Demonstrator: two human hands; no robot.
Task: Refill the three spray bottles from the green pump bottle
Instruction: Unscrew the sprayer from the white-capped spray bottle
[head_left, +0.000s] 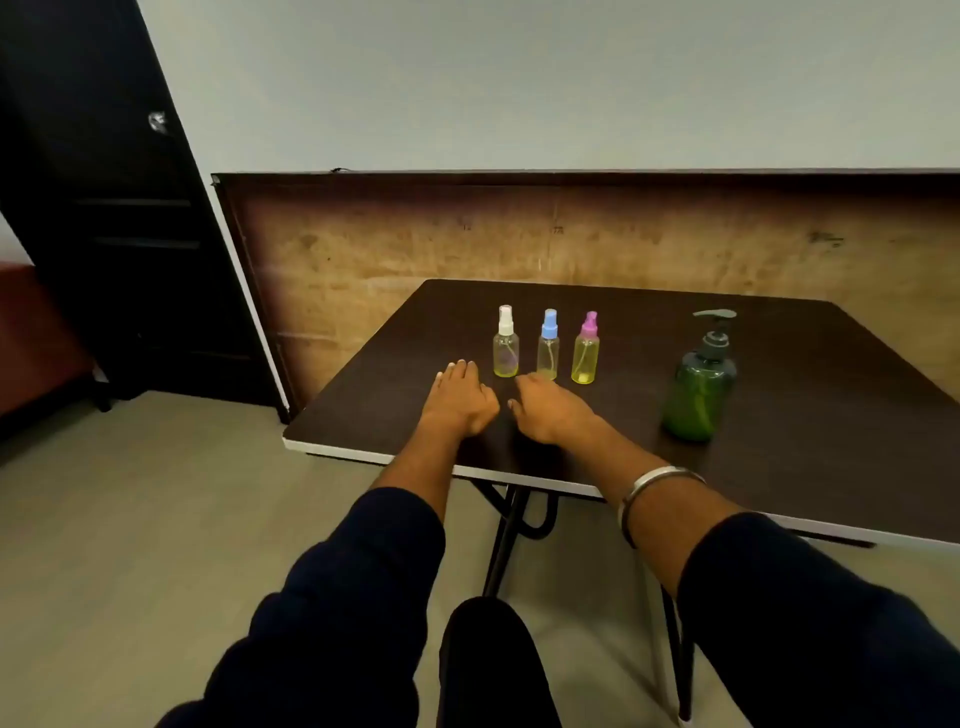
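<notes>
Both the left hand (460, 397) and the right hand (550, 410) are laid on the bench (805, 395) with relaxed fingers holding nothing, seemingly ready for the three spray bottles (548, 345) just beyond, while the green pump bottle (701, 384) is kept apart on the right.

Both hands, left hand (460, 397) and right hand (550, 410), rest flat on the table (805, 415) before three spray bottles (548, 345).

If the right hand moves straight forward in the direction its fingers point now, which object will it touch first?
Probably the blue-capped spray bottle: the right hand has its fingertips just before that bottle's base. Depth is unclear, so they may already be touching.
</notes>
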